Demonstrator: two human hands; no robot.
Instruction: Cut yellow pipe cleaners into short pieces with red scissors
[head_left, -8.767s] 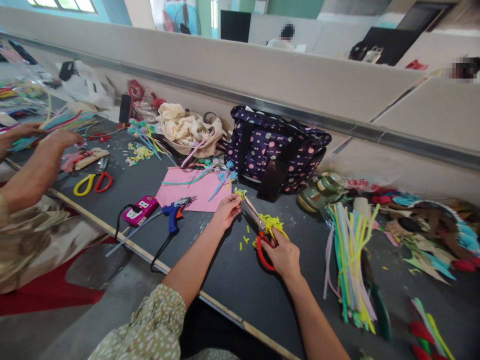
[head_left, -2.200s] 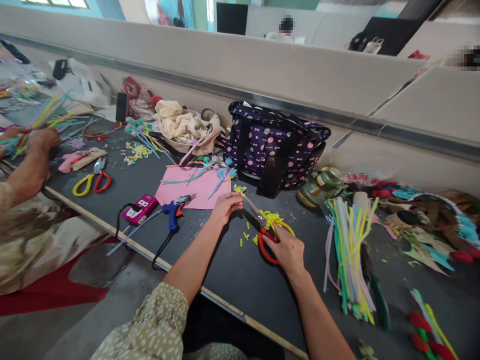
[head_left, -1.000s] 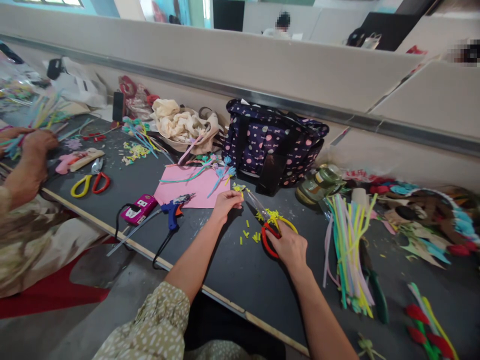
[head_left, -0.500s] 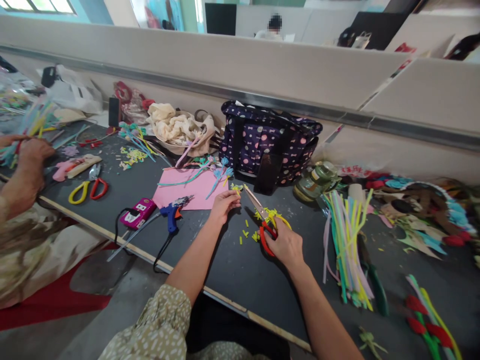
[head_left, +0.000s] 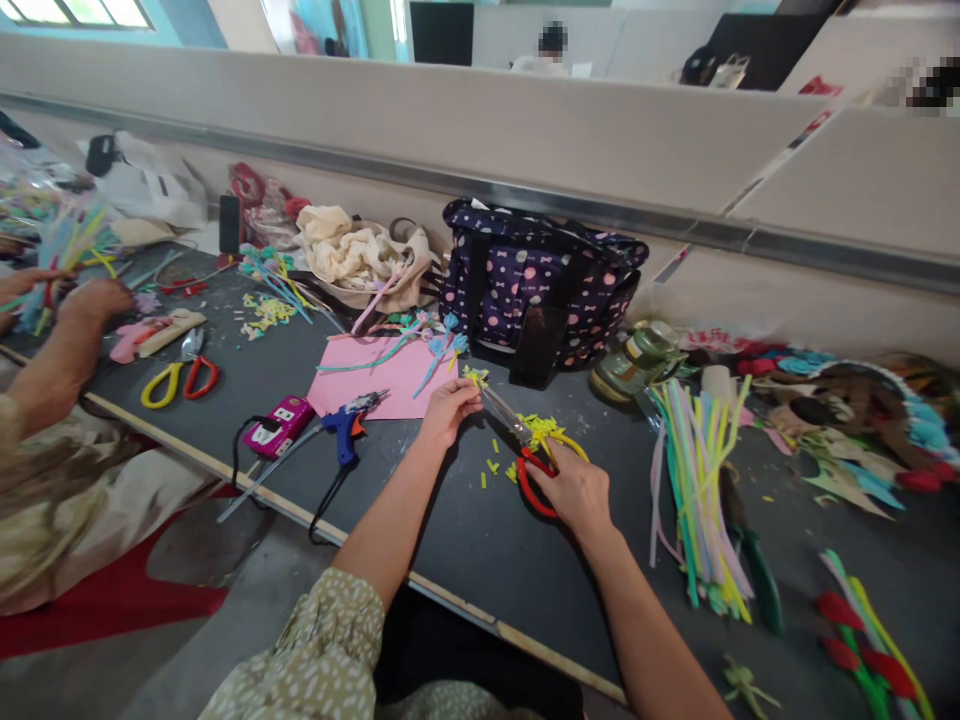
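My left hand (head_left: 451, 408) pinches a small yellow-green piece (head_left: 474, 376), perhaps a bit of fuzzy stem; its exact form is too small to tell. My right hand (head_left: 581, 492) is wrapped round the handles of a pair of scissors (head_left: 508, 415), one loop red and the other yellow. The blades point up and left, with their tips close to the piece at my left fingertips. Short yellow cuttings (head_left: 541, 428) lie heaped behind the scissors, and a few loose bits (head_left: 492, 466) are scattered between my hands.
Left of me lie a pink sheet (head_left: 360, 375), a blue glue gun (head_left: 345, 432), a magenta box (head_left: 281, 425) and other scissors (head_left: 190, 350). A patterned bag (head_left: 517, 265), phone (head_left: 538, 345) and green bottle (head_left: 631, 362) stand behind. Colored stems (head_left: 701, 490) lie right. A co-worker's arm (head_left: 60, 350) is far left.
The scissors' handles have spread wider in my right hand, and their blades have turned slightly. My left hand stays nearly in place on the yellow-green piece. The co-worker's hands shifted a little.
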